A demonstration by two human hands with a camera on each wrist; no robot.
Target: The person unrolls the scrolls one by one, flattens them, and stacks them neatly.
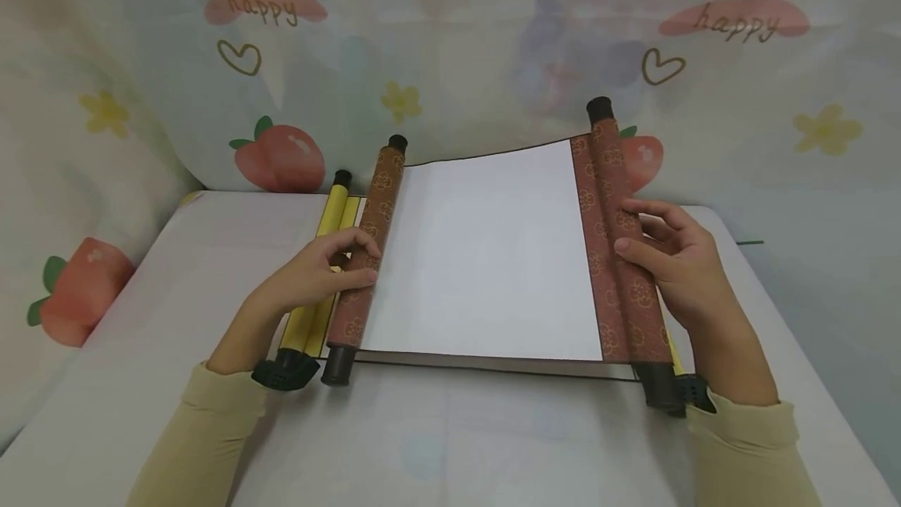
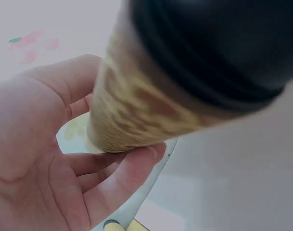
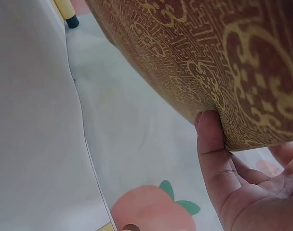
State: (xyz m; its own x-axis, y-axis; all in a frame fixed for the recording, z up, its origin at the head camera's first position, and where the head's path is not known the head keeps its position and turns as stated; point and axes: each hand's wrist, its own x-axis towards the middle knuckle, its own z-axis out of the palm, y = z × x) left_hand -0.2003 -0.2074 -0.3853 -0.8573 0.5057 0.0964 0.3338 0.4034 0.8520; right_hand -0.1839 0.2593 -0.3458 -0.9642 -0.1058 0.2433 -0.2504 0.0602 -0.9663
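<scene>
Lying across the white counter [image 1: 141, 319], a brown patterned paper scroll [image 1: 486, 257] is showing its blank white middle. The left hand [image 1: 310, 276] is curling its fingers [image 1: 355, 245] round the left roll, while the right hand [image 1: 676, 257] is gripping the right roll. A yellow scroll [image 1: 320, 280] is lying just left.

Brown gold-patterned scroll [image 1: 486, 257], unrolled flat on the table, blank white centre, black-capped rollers at both sides.

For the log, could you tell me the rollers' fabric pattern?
Brown fabric with gold medallions, clearest in the right wrist view.
</scene>
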